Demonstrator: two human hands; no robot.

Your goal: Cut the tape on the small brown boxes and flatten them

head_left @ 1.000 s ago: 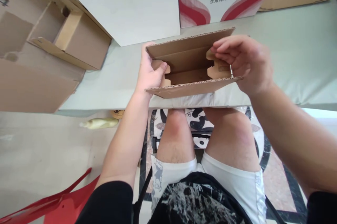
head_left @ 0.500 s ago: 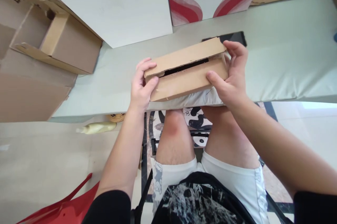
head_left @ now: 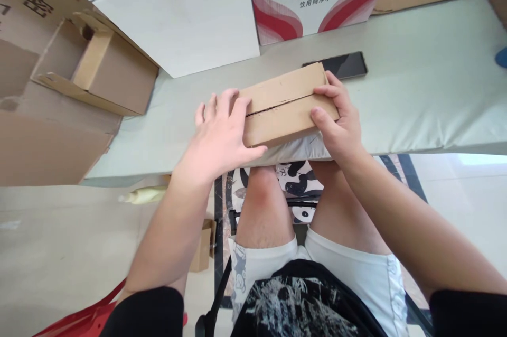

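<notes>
A small brown cardboard box (head_left: 287,107) sits at the front of the cloth-covered table, its two top flaps meeting along a thin seam. My right hand (head_left: 338,115) grips the box's right end, with the thumb on the near flap and fingers at the far corner. Spread over the left end is my left hand (head_left: 222,131); its fingertips touch the top and its thumb sticks out beside the near lower edge. That left end is hidden beneath the hand. What the box holds cannot be seen.
A black phone (head_left: 344,66) lies just behind the box. Farther back stand a white box (head_left: 178,20) and a red-and-white printed carton (head_left: 317,4). An open cardboard box (head_left: 114,73) is at left. Below are a pale yellow bottle (head_left: 144,195) and a red plastic object (head_left: 83,321).
The wide gap between the box's flaps has closed to a thin seam. My left hand has shifted from gripping the left end to lying spread over it. My right hand keeps its grip.
</notes>
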